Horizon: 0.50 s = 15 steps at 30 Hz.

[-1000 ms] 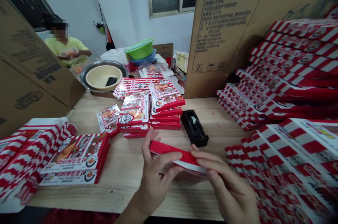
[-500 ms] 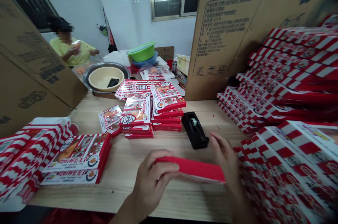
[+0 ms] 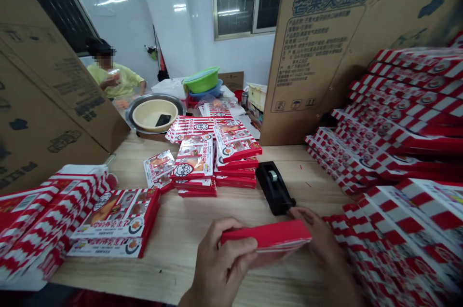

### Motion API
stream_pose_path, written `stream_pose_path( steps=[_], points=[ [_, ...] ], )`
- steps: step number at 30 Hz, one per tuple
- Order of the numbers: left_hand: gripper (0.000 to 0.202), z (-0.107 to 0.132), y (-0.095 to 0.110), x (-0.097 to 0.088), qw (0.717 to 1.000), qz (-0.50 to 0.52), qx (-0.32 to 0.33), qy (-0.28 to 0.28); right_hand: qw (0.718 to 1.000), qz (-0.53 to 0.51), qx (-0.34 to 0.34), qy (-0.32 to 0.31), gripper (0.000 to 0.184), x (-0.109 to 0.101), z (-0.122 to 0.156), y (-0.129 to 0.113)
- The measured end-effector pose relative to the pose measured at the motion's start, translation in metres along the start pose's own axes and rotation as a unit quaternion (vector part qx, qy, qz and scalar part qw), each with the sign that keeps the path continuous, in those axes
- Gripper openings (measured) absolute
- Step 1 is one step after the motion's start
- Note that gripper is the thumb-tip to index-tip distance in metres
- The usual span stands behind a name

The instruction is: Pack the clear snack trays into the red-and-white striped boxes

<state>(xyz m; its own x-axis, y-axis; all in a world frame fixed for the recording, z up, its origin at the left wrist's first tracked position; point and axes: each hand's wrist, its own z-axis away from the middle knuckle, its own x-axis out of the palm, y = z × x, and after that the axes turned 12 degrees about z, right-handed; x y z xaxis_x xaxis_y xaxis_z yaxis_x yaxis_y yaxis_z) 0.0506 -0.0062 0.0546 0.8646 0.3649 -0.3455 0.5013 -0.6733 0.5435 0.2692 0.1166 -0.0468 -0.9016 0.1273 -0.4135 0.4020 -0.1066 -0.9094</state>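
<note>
My left hand (image 3: 222,261) grips the left end of a flat red box (image 3: 267,238), fingers wrapped over its top edge, just above the wooden table (image 3: 181,230). My right hand (image 3: 314,230) is behind the box's right end, its fingertips reaching to the front of a black tape dispenser (image 3: 275,187); its fingers are bent and partly hidden by the box. Whether that hand also holds the box is unclear.
Filled red-and-white striped boxes are stacked mid-table (image 3: 213,157) and at front left (image 3: 115,217). Flat striped cartons pile up on the right (image 3: 398,118) and left (image 3: 32,220). Big cardboard cases (image 3: 325,41) stand behind. A person in yellow (image 3: 112,80) sits beyond a basin (image 3: 154,114).
My right hand let go of the box's underside and moved forward to the tape dispenser. The left hand turned the red box edge-on and kept it. The view shifted slightly.
</note>
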Motion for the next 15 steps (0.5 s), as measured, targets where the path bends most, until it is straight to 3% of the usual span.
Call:
stream_pose_path(
  steps=[8, 15],
  points=[
    [0.009, -0.003, 0.011, 0.004, 1.000, -0.005, -0.007, 0.016, 0.991, 0.128, 0.035, 0.021, 0.014, 0.015, 0.001, 0.013],
    [0.014, 0.002, 0.016, 0.007, 0.999, -0.020, -0.016, 0.038, 0.974, 0.214, 0.069, 0.014, 0.017, 0.019, 0.010, 0.009]
  ],
)
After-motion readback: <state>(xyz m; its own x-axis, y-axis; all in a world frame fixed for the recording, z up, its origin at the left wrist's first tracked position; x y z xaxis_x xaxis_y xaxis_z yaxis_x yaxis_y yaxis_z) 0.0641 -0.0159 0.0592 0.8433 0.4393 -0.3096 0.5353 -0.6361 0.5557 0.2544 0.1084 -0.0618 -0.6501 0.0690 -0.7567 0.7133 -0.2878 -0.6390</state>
